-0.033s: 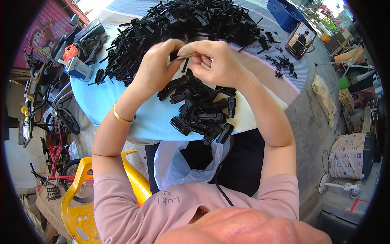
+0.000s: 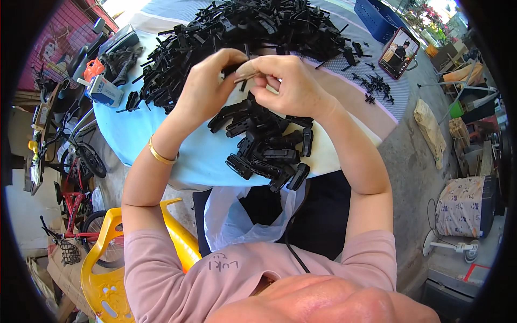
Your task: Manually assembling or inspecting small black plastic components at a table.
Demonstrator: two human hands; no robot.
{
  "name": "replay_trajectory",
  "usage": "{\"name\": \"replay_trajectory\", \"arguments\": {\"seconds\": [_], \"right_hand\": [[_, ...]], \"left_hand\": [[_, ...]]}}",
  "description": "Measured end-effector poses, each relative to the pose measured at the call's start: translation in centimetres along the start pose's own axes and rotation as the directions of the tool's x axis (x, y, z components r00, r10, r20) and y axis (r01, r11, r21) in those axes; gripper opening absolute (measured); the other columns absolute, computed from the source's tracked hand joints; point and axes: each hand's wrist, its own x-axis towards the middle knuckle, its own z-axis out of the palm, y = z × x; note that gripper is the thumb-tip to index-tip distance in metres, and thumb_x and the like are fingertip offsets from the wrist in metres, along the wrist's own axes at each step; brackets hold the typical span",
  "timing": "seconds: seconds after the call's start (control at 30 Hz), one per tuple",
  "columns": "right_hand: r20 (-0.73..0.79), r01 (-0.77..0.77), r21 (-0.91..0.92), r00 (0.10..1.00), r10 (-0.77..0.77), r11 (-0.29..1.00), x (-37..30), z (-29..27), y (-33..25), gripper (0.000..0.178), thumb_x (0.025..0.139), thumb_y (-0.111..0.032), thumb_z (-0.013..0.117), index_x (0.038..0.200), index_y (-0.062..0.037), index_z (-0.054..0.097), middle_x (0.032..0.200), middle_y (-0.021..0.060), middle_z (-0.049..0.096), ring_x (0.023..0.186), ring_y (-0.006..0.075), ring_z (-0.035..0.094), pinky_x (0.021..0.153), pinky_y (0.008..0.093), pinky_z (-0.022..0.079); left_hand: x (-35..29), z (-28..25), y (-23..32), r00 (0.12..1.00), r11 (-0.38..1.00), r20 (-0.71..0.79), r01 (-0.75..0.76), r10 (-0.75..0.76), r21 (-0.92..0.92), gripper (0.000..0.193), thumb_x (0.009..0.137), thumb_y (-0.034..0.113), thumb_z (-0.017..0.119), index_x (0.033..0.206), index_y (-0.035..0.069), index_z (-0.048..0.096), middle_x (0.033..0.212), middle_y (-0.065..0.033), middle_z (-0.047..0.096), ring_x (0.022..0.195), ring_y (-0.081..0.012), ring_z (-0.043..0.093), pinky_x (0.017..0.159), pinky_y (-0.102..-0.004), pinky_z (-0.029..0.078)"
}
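Note:
My left hand (image 2: 207,89) and my right hand (image 2: 293,86) meet above the table, fingertips pinched together on a small black plastic part (image 2: 243,82). A gold bangle (image 2: 159,156) sits on my left wrist. Just below the hands, near the table's front edge, lies a small pile of black plastic clips (image 2: 266,148). A much larger heap of black plastic parts (image 2: 242,29) covers the far side of the table (image 2: 177,159), which has a light blue cover.
A white plastic bag (image 2: 242,220) hangs open at my lap. A phone (image 2: 398,53) and a blue basket (image 2: 377,19) stand far right, with several loose black parts (image 2: 374,86). A small box (image 2: 105,91) and dark gloves (image 2: 121,56) lie far left. A yellow chair (image 2: 107,269) and bicycles (image 2: 72,161) are left.

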Motion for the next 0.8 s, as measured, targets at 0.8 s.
{"name": "replay_trajectory", "arguments": {"seconds": [0.8], "right_hand": [[-0.111,-0.179,0.246,0.971,0.211,0.953,-0.1,0.7,0.0,0.015,0.076,-0.01,0.069,0.083,0.0009,0.062,0.07,-0.0001,0.061,0.065,0.0048,0.056,0.06,0.0186,0.046]], "left_hand": [[-0.2,-0.8,1.2,0.976,0.722,0.111,0.215,-0.189,-0.657,0.055,0.076,-0.003,0.06,0.126,-0.005,0.038,0.117,-0.012,0.051,0.096,-0.0129,0.056,0.083,-0.0257,0.046]]}}
